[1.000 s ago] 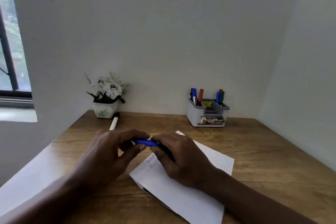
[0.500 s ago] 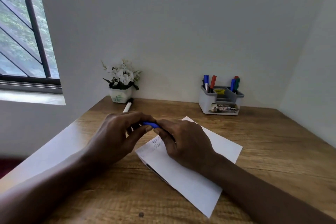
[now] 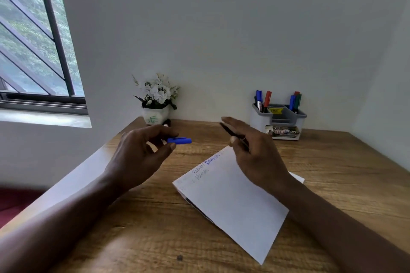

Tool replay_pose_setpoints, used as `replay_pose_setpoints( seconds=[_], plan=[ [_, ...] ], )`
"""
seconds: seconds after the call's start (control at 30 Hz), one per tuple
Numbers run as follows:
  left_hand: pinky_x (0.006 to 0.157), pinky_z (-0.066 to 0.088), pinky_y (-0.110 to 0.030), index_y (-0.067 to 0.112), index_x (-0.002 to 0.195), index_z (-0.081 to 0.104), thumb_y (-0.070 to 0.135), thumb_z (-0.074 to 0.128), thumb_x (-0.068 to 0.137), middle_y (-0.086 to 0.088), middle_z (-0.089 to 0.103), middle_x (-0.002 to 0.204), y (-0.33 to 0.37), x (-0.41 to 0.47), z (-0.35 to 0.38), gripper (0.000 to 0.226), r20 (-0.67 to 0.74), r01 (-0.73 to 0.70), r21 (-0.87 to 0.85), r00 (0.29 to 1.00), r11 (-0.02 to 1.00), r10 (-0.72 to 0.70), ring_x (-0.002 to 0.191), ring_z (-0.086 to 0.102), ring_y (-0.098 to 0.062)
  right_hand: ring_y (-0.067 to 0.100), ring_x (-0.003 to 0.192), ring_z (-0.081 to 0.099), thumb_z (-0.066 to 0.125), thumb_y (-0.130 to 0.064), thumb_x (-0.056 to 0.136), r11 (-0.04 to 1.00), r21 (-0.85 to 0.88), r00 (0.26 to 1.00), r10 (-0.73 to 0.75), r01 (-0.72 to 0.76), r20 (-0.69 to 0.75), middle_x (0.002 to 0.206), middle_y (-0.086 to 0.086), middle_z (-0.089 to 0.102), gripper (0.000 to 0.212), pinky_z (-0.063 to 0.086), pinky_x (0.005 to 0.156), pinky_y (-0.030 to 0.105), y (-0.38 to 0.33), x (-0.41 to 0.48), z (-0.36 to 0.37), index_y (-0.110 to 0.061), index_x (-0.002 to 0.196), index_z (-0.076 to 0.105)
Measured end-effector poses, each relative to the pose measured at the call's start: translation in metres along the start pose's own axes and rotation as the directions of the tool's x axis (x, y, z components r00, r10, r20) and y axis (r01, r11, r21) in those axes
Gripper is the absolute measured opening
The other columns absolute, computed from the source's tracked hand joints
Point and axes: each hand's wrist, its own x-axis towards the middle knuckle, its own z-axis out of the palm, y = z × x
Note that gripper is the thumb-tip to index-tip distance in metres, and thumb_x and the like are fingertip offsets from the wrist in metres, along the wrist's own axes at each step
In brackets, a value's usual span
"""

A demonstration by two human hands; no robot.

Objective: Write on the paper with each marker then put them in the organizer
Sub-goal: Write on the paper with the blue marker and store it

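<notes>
Versus 0.5 s ago: hands then met over the paper (image 3: 233,201) with the blue marker capped between them; now they are well apart and the cap (image 3: 179,140) is off; left hand (image 3: 142,157) is raised above the counter (image 3: 332,173), left of the paper, its grip a pinch of thumb and fingertips on the cap's left end; cap long axis about level, left-right, free end pointing right toward the right hand (image 3: 257,155); right hand hovers over the paper's far corner, grip closed on the marker (image 3: 230,134) with the thumb pressing the dark barrel against the fingers; barrel long axis diagonal, exposed end pointing up-left and away from the person, rear end hidden in the palm; tip too blurred to make out; blue handwriting shows at the paper's far-left edge; organizer (image 3: 278,121) stands at the back wall, right of the hands, with other markers upright in it; flower pot (image 3: 155,115) at back left.
</notes>
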Motion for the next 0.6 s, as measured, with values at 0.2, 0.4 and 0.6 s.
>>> replay_pose_setpoints(
  seconds=[0.2, 0.4, 0.6],
  plan=[
    [0.069, 0.05, -0.021, 0.038, 0.097, 0.075, 0.032, 0.083, 0.081, 0.021, 0.074, 0.084, -0.013, 0.005, 0.007, 0.019, 0.128, 0.132, 0.121, 0.981, 0.984, -0.148, 0.08, 0.068, 0.006, 0.029, 0.07, 0.077, 0.05, -0.007, 0.103, 0.656, 0.569, 0.858, 0.47, -0.497, 0.207, 0.098, 0.017, 0.074, 0.022, 0.064, 0.061, 0.032, -0.012, 0.004, -0.006, -0.012, 0.108, 0.071],
    [0.073, 0.048, -0.028, 0.043, 0.103, 0.073, 0.047, 0.072, 0.087, 0.015, 0.066, 0.087, -0.005, 0.007, 0.006, 0.016, 0.277, 0.121, 0.365, 0.932, 0.923, -0.232, 0.087, 0.06, -0.003, 0.029, 0.091, 0.076, 0.049, -0.015, 0.08, 0.032, 0.832, 0.757, 0.436, -0.554, 0.487, 0.106, 0.017, 0.077, 0.039, 0.06, 0.073, 0.032, -0.003, 0.003, -0.012, -0.005, 0.11, 0.072],
    [0.086, 0.048, -0.032, 0.04, 0.119, 0.066, 0.071, 0.06, 0.083, 0.011, 0.067, 0.113, -0.005, 0.005, 0.006, 0.048, 0.312, 0.152, 0.37, 0.909, 0.916, -0.277, 0.107, 0.059, -0.007, 0.026, 0.085, 0.073, 0.061, -0.018, 0.092, 0.351, 0.773, 0.835, 0.377, -0.529, 0.4, 0.093, 0.011, 0.075, 0.011, 0.058, 0.064, 0.032, -0.004, 0.005, -0.009, -0.014, 0.1, 0.068]
  ],
)
